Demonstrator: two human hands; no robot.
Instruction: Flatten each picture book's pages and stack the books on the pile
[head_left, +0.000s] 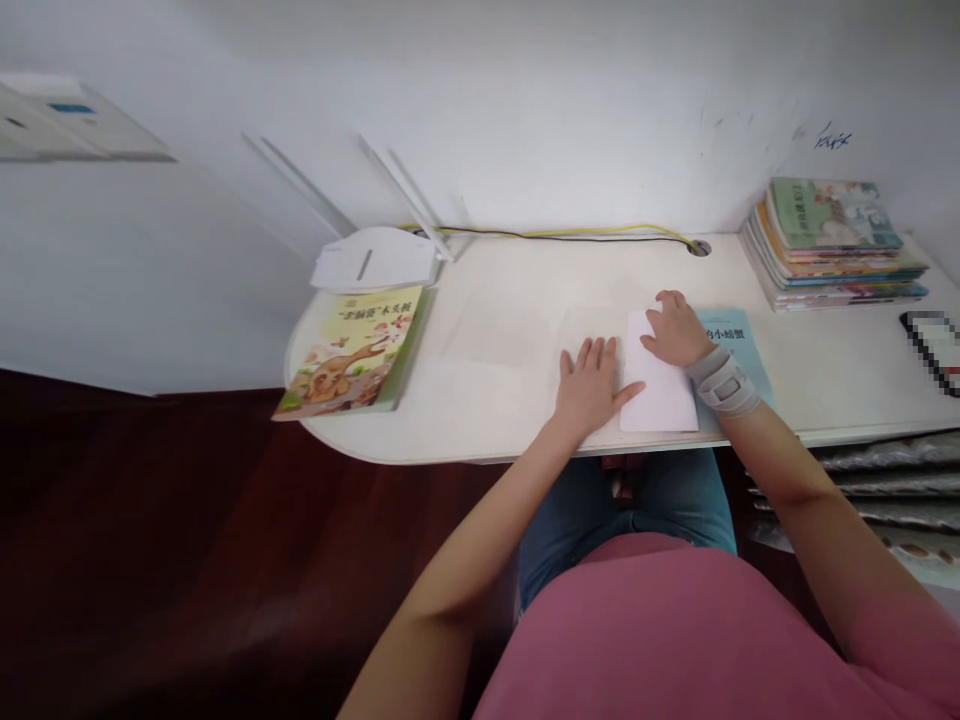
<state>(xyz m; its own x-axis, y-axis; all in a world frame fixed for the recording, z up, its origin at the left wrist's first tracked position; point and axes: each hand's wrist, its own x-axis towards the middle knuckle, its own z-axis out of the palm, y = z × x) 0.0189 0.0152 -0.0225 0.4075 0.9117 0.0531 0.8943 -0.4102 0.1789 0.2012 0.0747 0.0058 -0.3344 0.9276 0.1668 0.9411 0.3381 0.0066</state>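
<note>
A white sheet of paper (656, 405) lies near the table's front edge, partly covering a light-blue book (739, 345). My left hand (589, 385) rests flat at the sheet's left side, fingers stretched out on the table and thumb over the paper. Across the sheet's upper part sits my right hand (676, 330), palm down, with its fingers bent but apart. A grey strap circles my right wrist. Whether the sheet is joined to the blue book is hidden under the right hand. To the left, a faint see-through sheet (495, 330) lies on the tabletop.
A yellow-green picture book (356, 350) overhangs the table's rounded left end, in front of a white router (375, 260) with antennas. Cables (570, 233) run along the wall to a hole. A stack of books (836, 245) and a phone (936, 350) are at right.
</note>
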